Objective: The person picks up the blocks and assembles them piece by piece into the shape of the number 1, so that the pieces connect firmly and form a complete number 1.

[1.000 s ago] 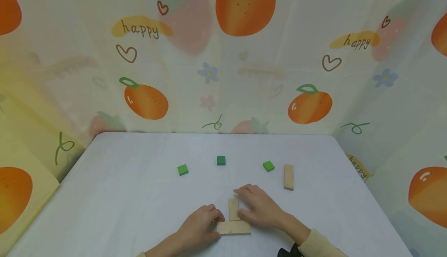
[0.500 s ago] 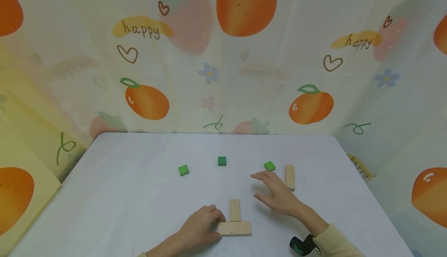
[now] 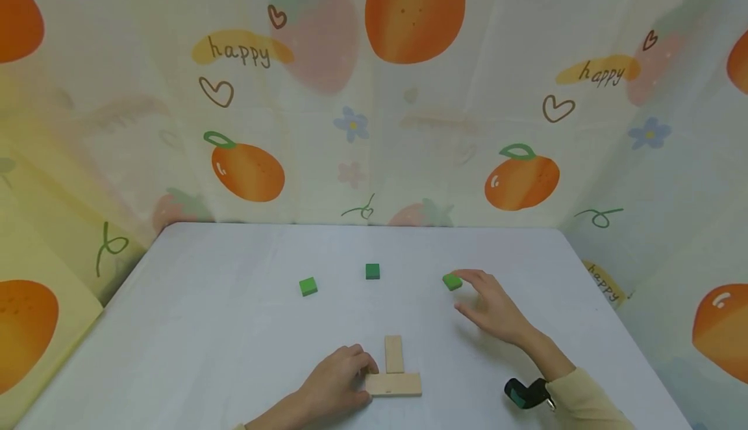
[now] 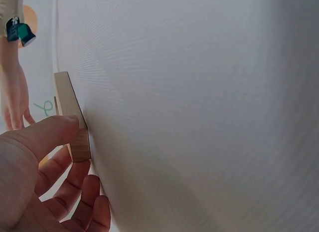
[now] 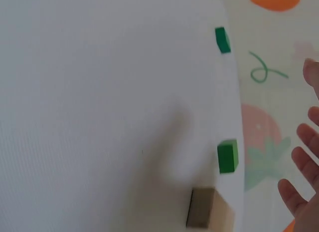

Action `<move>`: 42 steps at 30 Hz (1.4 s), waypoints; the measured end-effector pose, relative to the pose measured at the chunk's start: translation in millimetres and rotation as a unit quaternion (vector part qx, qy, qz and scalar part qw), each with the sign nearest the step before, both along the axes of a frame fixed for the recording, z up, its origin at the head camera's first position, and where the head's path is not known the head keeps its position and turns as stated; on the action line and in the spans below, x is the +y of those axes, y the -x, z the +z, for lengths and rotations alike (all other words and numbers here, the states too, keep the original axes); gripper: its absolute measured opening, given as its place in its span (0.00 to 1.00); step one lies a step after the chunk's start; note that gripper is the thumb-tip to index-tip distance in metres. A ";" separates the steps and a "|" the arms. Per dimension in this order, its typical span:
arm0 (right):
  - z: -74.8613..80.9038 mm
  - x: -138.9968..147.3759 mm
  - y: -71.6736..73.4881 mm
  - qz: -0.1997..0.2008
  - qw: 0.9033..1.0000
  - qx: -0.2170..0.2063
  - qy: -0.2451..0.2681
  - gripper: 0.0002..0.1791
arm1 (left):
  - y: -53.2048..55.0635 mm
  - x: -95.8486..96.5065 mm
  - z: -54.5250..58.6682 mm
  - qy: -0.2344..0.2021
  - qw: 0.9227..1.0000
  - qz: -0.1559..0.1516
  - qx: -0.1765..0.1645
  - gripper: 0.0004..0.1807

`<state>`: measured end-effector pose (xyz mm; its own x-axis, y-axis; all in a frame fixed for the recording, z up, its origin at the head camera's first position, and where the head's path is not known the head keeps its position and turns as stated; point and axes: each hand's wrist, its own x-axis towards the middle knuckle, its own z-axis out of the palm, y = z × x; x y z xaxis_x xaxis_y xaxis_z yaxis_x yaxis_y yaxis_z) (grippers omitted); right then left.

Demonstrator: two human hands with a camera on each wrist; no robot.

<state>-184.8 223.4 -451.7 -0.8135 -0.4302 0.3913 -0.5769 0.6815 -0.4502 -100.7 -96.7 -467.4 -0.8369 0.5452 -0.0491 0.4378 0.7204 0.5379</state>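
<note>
Our left hand (image 3: 334,381) pinches the left end of the crosswise wooden block (image 3: 398,385) on the table (image 3: 204,345) between thumb and fingers; our right hand (image 3: 497,308), fingers parted and holding nothing, hovers near the rightmost green block (image 3: 451,282).

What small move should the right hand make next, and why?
I'd probably lower the right hand and grip the loose wooden block near the bright green block: the hand is open and holds nothing, that block lies unheld, and the left hand pinches the crosswise wooden block.
</note>
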 end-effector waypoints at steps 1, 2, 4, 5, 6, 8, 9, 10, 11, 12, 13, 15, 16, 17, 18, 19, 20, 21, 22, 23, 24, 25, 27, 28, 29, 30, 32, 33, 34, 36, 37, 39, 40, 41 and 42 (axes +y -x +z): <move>-0.9 3.7 1.2 -0.008 1.000 -0.006 0.000 0.31 | -0.2 -0.1 -0.2 0.000 1.000 0.000 0.001 0.15; -1.4 7.2 2.1 -0.014 1.000 -0.012 0.002 0.31 | -0.2 -0.1 -0.5 -0.001 1.000 -0.001 0.002 0.15; -2.7 14.0 4.0 -0.023 0.999 -0.025 0.008 0.32 | -0.4 -0.2 -0.5 -0.002 1.000 -0.001 0.004 0.15; -3.3 17.2 5.0 -0.026 0.999 -0.031 0.010 0.32 | -0.5 -0.2 -0.2 -0.003 1.000 -0.002 0.006 0.15; -4.0 20.3 5.9 -0.029 0.999 -0.037 0.012 0.32 | -0.6 -0.3 -0.1 -0.005 1.000 -0.003 0.009 0.15; -5.6 25.8 7.3 -0.035 0.998 -0.050 0.015 0.32 | -0.9 -0.4 0.3 -0.007 1.000 -0.005 0.013 0.15; -6.8 28.5 7.8 -0.040 0.998 -0.056 0.015 0.32 | -0.9 -0.5 0.5 -0.008 1.000 -0.005 0.014 0.15; -8.0 31.0 8.1 -0.044 0.997 -0.063 0.017 0.32 | -0.8 -0.6 0.5 -0.007 1.000 -0.005 0.014 0.15; -9.6 33.4 8.4 -0.048 0.996 -0.068 0.017 0.32 | -0.7 -0.6 0.4 -0.006 1.000 -0.004 0.013 0.15; -11.2 35.5 8.7 -0.052 0.996 -0.073 0.018 0.32 | -0.6 -0.7 0.4 -0.006 1.000 -0.005 0.013 0.15; -12.8 37.7 9.0 -0.056 0.995 -0.077 0.018 0.32 | -0.3 -0.5 0.4 -0.005 1.000 -0.003 0.010 0.15; -16.3 41.5 9.4 -0.061 0.995 -0.082 0.015 0.32 | 0.1 -0.2 0.1 -0.003 1.000 -0.002 0.007 0.15; -18.0 43.1 9.8 -0.062 0.994 -0.084 0.015 0.33 | 0.3 -0.1 0.1 -0.002 1.000 -0.001 0.005 0.15; -19.6 44.6 10.1 -0.063 0.994 -0.084 0.012 0.33 | 0.4 0.0 0.2 -0.001 1.000 -0.001 0.003 0.15; -21.0 46.1 10.3 -0.064 0.994 -0.086 0.008 0.34 | 0.4 0.1 0.2 -0.001 1.000 -0.001 0.002 0.15; -22.3 47.4 10.6 -0.065 0.994 -0.087 0.005 0.34 | 0.4 0.2 0.1 -0.001 1.000 0.000 0.000 0.15; -23.3 48.7 10.8 -0.065 0.994 -0.087 0.003 0.35 | 0.4 0.3 0.0 0.000 1.000 0.000 -0.001 0.15; -24.3 49.9 11.2 -0.065 0.994 -0.086 0.000 0.35 | 0.4 0.4 0.0 0.000 1.000 0.000 -0.002 0.15; -25.1 51.0 11.7 -0.064 0.994 -0.084 -0.002 0.35 | 0.3 0.5 0.0 0.000 1.000 0.000 -0.003 0.15; -25.9 52.0 12.2 -0.064 0.995 -0.081 -0.006 0.36 | 0.3 0.5 0.0 0.000 1.000 0.000 -0.002 0.15; -26.5 52.9 12.8 -0.063 0.995 -0.079 -0.009 0.36 | 0.2 0.4 0.0 -0.001 1.000 0.000 -0.001 0.15; -27.4 53.8 13.4 -0.064 0.995 -0.077 -0.012 0.36 | 0.1 0.4 0.0 -0.001 1.000 0.000 0.000 0.15; -28.8 55.5 14.6 -0.064 0.995 -0.078 -0.015 0.37 | -0.1 0.2 0.2 -0.001 1.000 0.001 0.001 0.15; -29.4 56.3 14.9 -0.065 0.994 -0.083 -0.017 0.38 | -0.1 0.1 0.4 -0.002 1.000 0.001 0.001 0.15; -30.2 57.1 15.1 -0.068 0.994 -0.089 -0.019 0.38 | -0.2 0.0 0.4 -0.002 1.000 0.002 0.002 0.15; -30.7 57.9 15.2 -0.070 0.993 -0.097 -0.021 0.39 | -0.3 0.0 0.4 -0.002 1.000 0.002 0.002 0.15; -32.0 59.5 15.2 -0.072 0.991 -0.110 -0.028 0.40 | -0.2 -0.1 0.2 -0.001 1.000 0.002 0.002 0.15; -32.6 60.1 15.1 -0.075 0.990 -0.117 -0.034 0.41 | -0.2 -0.1 0.0 0.000 1.000 0.001 0.002 0.15; -33.1 60.7 15.0 -0.077 0.989 -0.122 -0.040 0.42 | -0.1 -0.1 -0.3 0.001 1.000 0.001 0.002 0.15; -33.9 61.3 15.0 -0.080 0.988 -0.124 -0.050 0.43 | 0.0 -0.1 -0.5 0.002 1.000 0.000 0.004 0.15; -34.4 61.5 15.0 -0.081 0.988 -0.122 -0.057 0.43 | -0.1 -0.1 -0.5 0.002 1.000 0.000 0.004 0.15; -35.5 61.5 15.0 -0.084 0.987 -0.117 -0.070 0.44 | -0.2 -0.1 -0.4 0.003 1.000 0.000 0.004 0.15; -36.0 61.2 15.1 -0.084 0.987 -0.113 -0.077 0.44 | -0.3 -0.1 -0.2 0.003 1.000 0.000 0.005 0.15; -36.3 60.9 15.0 -0.086 0.987 -0.111 -0.084 0.44 | -0.4 -0.2 -0.1 0.003 1.000 0.000 0.004 0.15; -36.6 60.6 14.9 -0.088 0.986 -0.110 -0.092 0.45 | -0.6 -0.3 -0.1 0.002 1.000 0.000 0.004 0.15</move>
<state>-199.8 283.9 -488.3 -0.9386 -0.3215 0.1250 -0.3439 0.8440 -0.4115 -100.0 -97.0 -467.5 -0.8373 0.5448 -0.0455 0.4415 0.7229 0.5314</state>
